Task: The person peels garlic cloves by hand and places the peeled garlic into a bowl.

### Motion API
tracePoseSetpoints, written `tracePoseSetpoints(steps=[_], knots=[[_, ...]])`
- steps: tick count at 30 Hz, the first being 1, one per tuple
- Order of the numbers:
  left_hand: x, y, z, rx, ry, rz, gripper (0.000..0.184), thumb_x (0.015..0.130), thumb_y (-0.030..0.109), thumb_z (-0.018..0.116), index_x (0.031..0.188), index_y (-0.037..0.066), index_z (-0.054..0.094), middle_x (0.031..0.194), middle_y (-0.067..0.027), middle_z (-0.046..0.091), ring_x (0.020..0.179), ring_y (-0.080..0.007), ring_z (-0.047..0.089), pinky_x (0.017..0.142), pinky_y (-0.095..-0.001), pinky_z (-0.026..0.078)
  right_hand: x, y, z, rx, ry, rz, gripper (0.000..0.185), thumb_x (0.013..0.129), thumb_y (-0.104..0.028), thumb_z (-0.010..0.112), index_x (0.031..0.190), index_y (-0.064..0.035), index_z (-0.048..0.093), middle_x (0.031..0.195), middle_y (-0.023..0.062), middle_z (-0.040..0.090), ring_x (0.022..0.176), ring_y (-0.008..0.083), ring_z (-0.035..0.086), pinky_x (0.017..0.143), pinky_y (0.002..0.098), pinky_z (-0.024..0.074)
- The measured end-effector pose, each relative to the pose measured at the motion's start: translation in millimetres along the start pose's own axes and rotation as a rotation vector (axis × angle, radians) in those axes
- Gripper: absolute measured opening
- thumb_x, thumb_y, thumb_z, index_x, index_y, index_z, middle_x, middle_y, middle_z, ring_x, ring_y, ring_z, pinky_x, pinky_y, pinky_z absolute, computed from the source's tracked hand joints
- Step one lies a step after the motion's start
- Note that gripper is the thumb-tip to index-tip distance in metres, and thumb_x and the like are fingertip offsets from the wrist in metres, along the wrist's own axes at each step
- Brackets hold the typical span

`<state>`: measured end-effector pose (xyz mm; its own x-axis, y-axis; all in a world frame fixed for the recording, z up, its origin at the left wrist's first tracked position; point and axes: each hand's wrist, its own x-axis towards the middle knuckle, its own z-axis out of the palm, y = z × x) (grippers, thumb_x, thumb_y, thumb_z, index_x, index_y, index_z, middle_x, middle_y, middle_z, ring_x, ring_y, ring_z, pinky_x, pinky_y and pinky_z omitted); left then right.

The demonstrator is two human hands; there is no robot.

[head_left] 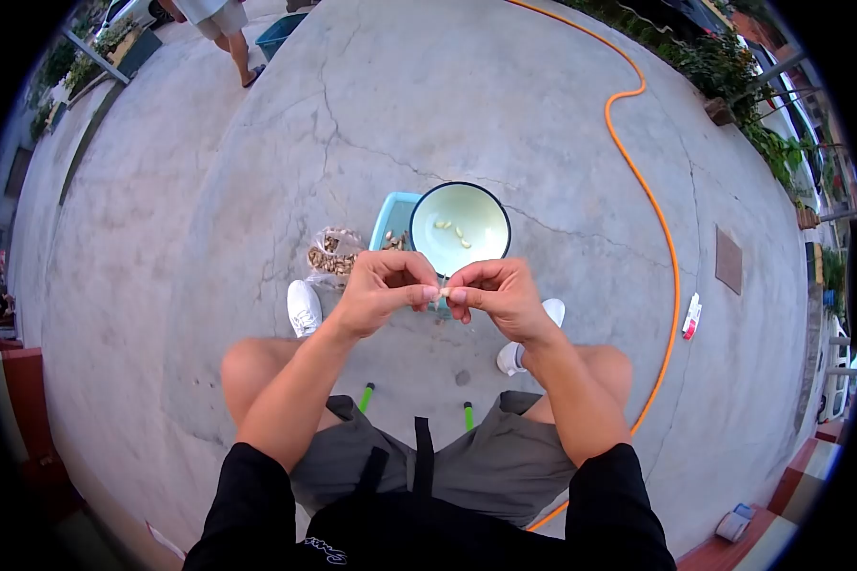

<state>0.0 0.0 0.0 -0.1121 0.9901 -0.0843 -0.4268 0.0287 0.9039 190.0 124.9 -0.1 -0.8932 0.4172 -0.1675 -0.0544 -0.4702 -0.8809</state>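
Observation:
My left hand (388,290) and my right hand (498,297) meet in front of me, fingertips pinched on a small pale clove (445,292) between them. Just beyond them is a white bowl with a dark rim (428,209), holding several peeled cloves (461,232). A light blue basket (387,212) lies partly under the bowl and my hands, with some unpeeled cloves (395,242) in it. Left of the basket, a clear plastic bag (333,255) holds many brown unpeeled cloves.
An orange hose (673,247) curves along the right of the concrete floor, near a red and white packet (691,317). A person (227,27) stands at the upper left beside a dark teal bin (278,36). Plants line the upper right edge.

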Motion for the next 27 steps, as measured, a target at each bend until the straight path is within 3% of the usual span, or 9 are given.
tracePoseSetpoints(steps=[2, 9, 18, 20, 21, 23, 27], knots=[[-0.1, -3.7, -3.2, -0.041, -0.045, -0.003, 0.006, 0.084, 0.001, 0.074, 0.088, -0.001, 0.069, 0.086, -0.0062, 0.068, 0.073, -0.0108, 0.062, 0.064, -0.0251, 0.050, 1.0, 1.0, -0.5, 0.069, -0.018, 0.049, 0.014, 0.087, -0.005, 0.074, 0.096, 0.0051, 0.071, 0.082, 0.0095, 0.070, 0.068, 0.0148, 0.066, 0.059, 0.0276, 0.0523], [1.5, -2.6, 3.6, -0.126, -0.084, -0.041, 0.007, 0.084, 0.003, 0.074, 0.087, -0.001, 0.069, 0.086, -0.0066, 0.068, 0.071, -0.0114, 0.061, 0.063, -0.0255, 0.049, -2.3, -4.1, -4.3, 0.091, -0.027, 0.093, 0.012, 0.086, -0.003, 0.074, 0.095, 0.0047, 0.071, 0.082, 0.0095, 0.070, 0.070, 0.0144, 0.066, 0.059, 0.0273, 0.0523], [4.4, -7.5, -1.0, -0.263, -0.006, -0.142, 0.005, 0.082, 0.002, 0.068, 0.085, 0.002, 0.064, 0.083, -0.0061, 0.063, 0.070, -0.0134, 0.059, 0.062, -0.0263, 0.046, -1.7, -1.6, -10.1, 0.100, 0.001, 0.008, 0.015, 0.085, 0.000, 0.074, 0.098, 0.0043, 0.070, 0.086, 0.0104, 0.071, 0.074, 0.0154, 0.067, 0.063, 0.0273, 0.0535], [2.5, -15.2, -0.9, 0.193, -0.020, -0.165, 0.003, 0.083, 0.002, 0.065, 0.084, 0.003, 0.062, 0.082, -0.0040, 0.063, 0.071, -0.0131, 0.060, 0.064, -0.0271, 0.047, -0.3, -1.5, -11.9, 0.133, 0.100, -0.063, 0.017, 0.083, 0.002, 0.074, 0.099, 0.0044, 0.069, 0.086, 0.0105, 0.070, 0.076, 0.0158, 0.067, 0.065, 0.0272, 0.0536], [1.0, -15.8, 2.8, 0.198, -0.027, -0.158, 0.003, 0.083, 0.002, 0.065, 0.084, 0.003, 0.062, 0.082, -0.0040, 0.063, 0.071, -0.0131, 0.060, 0.064, -0.0271, 0.047, 0.1, -0.8, -14.8, 0.129, 0.101, -0.072, 0.017, 0.083, 0.002, 0.074, 0.099, 0.0044, 0.069, 0.086, 0.0105, 0.070, 0.076, 0.0158, 0.067, 0.065, 0.0272, 0.0536], [-2.2, -19.3, 13.8, 0.730, -0.243, -0.219, 0.004, 0.084, 0.003, 0.062, 0.088, 0.002, 0.063, 0.082, -0.0054, 0.063, 0.072, -0.0139, 0.060, 0.066, -0.0276, 0.049, 1.6, 0.9, -20.9, 0.104, 0.169, -0.102, 0.017, 0.082, 0.002, 0.074, 0.098, 0.0046, 0.068, 0.087, 0.0101, 0.069, 0.078, 0.0161, 0.067, 0.067, 0.0271, 0.0535], [-10.6, -52.8, 27.1, 0.972, -0.432, -0.219, 0.010, 0.083, 0.005, 0.061, 0.091, 0.000, 0.063, 0.085, -0.0108, 0.066, 0.077, -0.0225, 0.064, 0.071, -0.0337, 0.052, 1.7, 0.9, -19.0, 0.072, 0.162, -0.149, 0.016, 0.083, 0.003, 0.072, 0.098, 0.0050, 0.067, 0.087, 0.0101, 0.069, 0.077, 0.0158, 0.067, 0.068, 0.0275, 0.0535]])
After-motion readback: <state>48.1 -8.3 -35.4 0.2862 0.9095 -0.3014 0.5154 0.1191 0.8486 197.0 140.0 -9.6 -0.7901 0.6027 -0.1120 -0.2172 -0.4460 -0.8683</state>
